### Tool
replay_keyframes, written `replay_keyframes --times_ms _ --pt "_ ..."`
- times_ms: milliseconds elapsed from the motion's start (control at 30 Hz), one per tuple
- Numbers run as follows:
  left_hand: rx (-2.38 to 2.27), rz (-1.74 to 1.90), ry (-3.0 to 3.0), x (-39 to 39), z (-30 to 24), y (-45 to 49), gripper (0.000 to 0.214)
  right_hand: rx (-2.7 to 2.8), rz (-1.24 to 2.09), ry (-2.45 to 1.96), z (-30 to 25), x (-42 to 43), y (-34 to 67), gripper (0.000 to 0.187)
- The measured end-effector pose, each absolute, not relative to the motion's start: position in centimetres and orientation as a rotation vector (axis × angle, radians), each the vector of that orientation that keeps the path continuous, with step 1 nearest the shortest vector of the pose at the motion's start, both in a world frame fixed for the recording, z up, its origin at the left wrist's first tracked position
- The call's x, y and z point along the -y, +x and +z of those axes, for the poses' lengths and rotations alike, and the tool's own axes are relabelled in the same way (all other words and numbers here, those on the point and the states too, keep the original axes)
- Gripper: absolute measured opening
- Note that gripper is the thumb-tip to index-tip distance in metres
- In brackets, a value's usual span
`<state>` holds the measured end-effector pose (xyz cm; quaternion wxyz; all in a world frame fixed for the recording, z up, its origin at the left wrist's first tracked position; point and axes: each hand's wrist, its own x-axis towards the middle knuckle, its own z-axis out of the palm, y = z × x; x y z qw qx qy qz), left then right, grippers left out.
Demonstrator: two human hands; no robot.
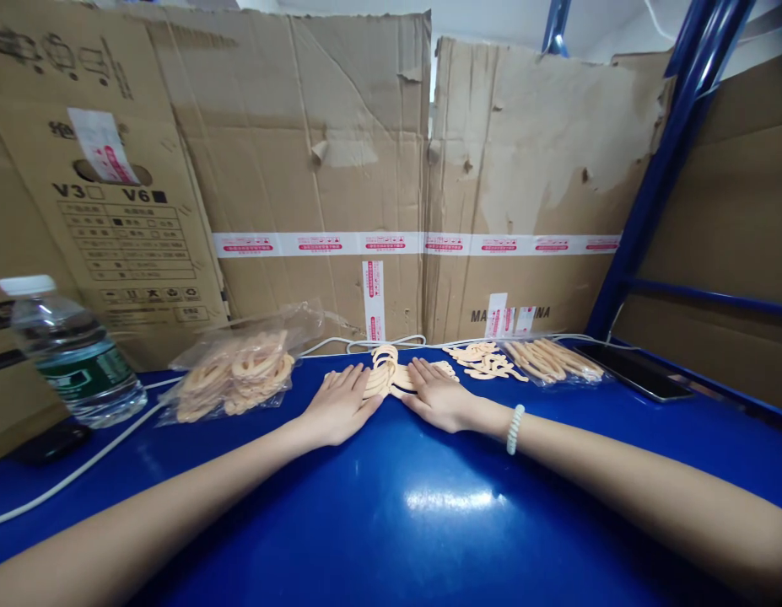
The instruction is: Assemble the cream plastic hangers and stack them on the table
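- L hand [343,409] + R hand [439,400]: palms down, fingers extended, grip wide on both; we're pinching nothing, just partly covering pale pieces [385,371].
- Pale pieces at far ctr of bench [340,523], under/btwn our hands; flat palms prob. keep thin parts together.
- Loose pieces [485,361] just R of R hand, prob. w/in reach; bagged sticks [555,361] next to them.
- Bagged rings [239,371] L of L hand, apart; bag likely prevents mixing.
- Bottle [80,371] far L, phone [637,373] far R, prob. out of our way.
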<state>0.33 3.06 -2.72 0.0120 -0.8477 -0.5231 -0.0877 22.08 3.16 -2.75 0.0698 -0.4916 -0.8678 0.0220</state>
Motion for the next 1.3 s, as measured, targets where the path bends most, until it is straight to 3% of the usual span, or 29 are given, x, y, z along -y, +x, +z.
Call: replay_keyframes --times_ms 367,600,933,1300 --pt "1.528 -0.360 -2.571 -4.8 -3.1 0.4 0.057 2.602 0.077 -1.546 -2.1 -4.2 21.8 0.074" --pt "1.410 -0.455 -2.524 -2.3 -2.3 0.5 0.063 2.562 -0.022 -1.350 -1.8 -2.3 23.4 0.078" --pt "1.265 -0.593 -2.648 1.8 -3.2 -1.2 0.047 2.435 -0.175 -1.021 -2.9 0.3 26.9 0.035" --pt "1.200 -0.603 -2.596 1.7 -3.1 -1.6 0.037 2.416 -0.094 -0.917 -3.4 0.3 27.1 0.024"
